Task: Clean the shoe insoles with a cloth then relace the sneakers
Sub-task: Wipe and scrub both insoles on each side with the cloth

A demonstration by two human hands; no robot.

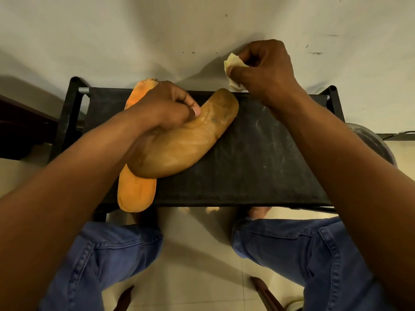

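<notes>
A person's left hand (166, 106) curls its fingers around a tan insole (179, 142), steadying it on the table (258, 164) above an orange insole (137, 194); the right hand (265, 70) pinches a wadded cloth (233, 66), seemingly poised to wipe.

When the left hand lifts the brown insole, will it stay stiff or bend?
Probably it bends: the brown insole already curves where the left hand grips it. It looks thin and flat, so likely light. It should not roll.
</notes>
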